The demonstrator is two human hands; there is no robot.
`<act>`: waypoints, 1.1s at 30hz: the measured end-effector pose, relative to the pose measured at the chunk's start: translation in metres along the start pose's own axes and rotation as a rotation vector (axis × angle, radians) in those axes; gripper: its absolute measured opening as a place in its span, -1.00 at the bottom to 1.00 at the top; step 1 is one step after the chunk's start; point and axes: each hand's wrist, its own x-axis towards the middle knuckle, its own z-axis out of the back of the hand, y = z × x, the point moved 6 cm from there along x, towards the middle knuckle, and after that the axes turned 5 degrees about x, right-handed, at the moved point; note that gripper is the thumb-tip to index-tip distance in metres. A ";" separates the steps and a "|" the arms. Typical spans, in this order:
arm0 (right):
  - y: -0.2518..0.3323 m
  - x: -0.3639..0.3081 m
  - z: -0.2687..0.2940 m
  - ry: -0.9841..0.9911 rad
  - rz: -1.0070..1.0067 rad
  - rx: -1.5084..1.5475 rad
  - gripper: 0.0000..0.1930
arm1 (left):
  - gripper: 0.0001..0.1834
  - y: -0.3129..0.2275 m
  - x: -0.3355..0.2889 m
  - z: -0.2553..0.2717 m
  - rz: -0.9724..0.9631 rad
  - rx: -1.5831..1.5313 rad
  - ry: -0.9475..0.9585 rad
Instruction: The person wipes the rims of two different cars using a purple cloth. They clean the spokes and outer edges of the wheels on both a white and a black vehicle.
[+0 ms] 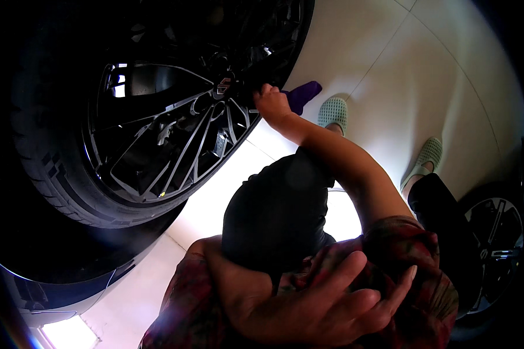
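My right hand (273,103) is at the edge of a large car wheel (151,116), its fingers closed around a purple cloth (304,96). Part of the cloth sticks out to the right of my hand, and the rest is hidden by it. The wheel has a black rim with thin silver-edged spokes, a centre cap (223,86) and a black tire (70,186). Close to my chest, my left hand (332,302) hangs with fingers apart and partly bent, holding nothing. The left forearm bends around my dark-trousered knee (273,215).
My feet, in pale green perforated clogs (333,112), stand on a light tiled floor (378,52). Another wheel (492,250) is at the right edge, close to my leg. A dark, glossy car body panel (70,291) curves below the large wheel at lower left.
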 end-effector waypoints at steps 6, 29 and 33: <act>-0.086 -0.042 0.009 0.050 -0.383 0.403 -0.61 | -0.67 -0.015 -0.021 -0.013 0.156 0.043 -0.143; -0.091 0.028 0.081 -0.285 0.027 0.319 -0.85 | -0.58 -0.018 -0.008 0.004 0.038 0.136 -0.204; -0.066 -0.002 0.096 -0.003 -0.033 1.134 -0.52 | -0.63 -0.047 -0.005 0.000 -0.116 -0.003 -0.057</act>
